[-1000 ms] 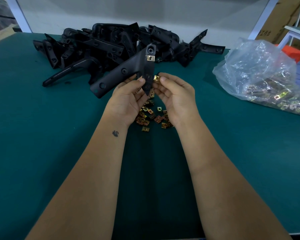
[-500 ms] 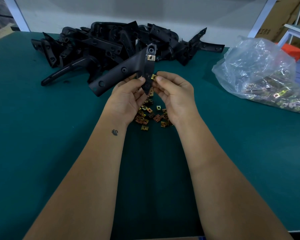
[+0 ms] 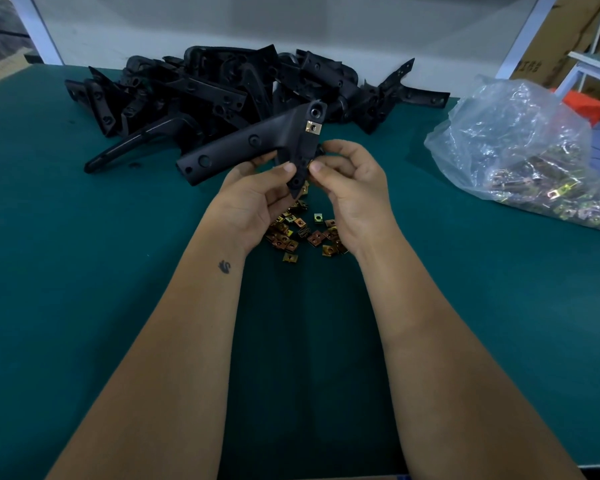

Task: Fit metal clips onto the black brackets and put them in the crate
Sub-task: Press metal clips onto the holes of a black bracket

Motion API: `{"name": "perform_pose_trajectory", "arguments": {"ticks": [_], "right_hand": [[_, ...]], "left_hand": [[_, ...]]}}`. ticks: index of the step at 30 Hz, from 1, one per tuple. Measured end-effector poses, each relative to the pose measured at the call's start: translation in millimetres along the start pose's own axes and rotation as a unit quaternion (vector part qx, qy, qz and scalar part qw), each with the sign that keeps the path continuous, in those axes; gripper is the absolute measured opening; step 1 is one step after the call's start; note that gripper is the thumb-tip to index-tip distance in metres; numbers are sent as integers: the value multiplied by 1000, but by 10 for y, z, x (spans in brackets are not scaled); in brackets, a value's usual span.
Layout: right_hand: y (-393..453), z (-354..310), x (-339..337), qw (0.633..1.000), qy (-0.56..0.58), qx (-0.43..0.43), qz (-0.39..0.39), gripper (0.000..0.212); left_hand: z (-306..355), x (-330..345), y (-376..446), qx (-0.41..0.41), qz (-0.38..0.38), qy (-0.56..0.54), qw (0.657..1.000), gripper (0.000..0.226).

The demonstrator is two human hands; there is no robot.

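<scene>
Left hand [image 3: 253, 199] grips the black angled plastic bracket [image 3: 257, 142]; right hand [image 3: 350, 188] fingers pinch a brass-coloured metal clip [image 3: 315, 165] against its edge. Recommend pushing squarely until seated.

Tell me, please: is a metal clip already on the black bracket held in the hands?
Yes, one is on. A gold metal clip sits on the black bracket below its top hole. Whether a second is seated behind the right hand cannot be told.

Green table [image 3: 84, 271], cardboard boxes [image 3: 568, 32] behind, orange object [image 3: 584, 107], perhaps a stool
</scene>
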State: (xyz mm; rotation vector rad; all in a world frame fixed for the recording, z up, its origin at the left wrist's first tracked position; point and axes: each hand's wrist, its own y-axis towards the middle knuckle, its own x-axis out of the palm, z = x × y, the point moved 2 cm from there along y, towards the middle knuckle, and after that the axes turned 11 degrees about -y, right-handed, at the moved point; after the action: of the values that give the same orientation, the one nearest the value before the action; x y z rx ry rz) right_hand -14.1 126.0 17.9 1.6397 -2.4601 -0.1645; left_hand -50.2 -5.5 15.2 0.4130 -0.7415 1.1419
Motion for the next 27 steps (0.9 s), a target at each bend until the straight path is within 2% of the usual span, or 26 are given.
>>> {"name": "perform_pose_trajectory", "arguments": {"ticks": [7, 14, 23, 27], "right_hand": [[18, -14, -46, 994, -97, -37, -34, 25], [38, 28, -36, 1000, -4, -22, -14, 27], [12, 27, 31, 995, 99, -1, -2, 24], [3, 17, 31, 995, 103, -1, -2, 25]], "left_hand": [[50, -34, -9, -6, -14, 45, 999, 48], [33, -11, -9, -1, -33, 24, 999, 28], [15, 2, -26, 0, -33, -9, 999, 34], [7, 1, -25, -5, -32, -9, 999, 37]]}}
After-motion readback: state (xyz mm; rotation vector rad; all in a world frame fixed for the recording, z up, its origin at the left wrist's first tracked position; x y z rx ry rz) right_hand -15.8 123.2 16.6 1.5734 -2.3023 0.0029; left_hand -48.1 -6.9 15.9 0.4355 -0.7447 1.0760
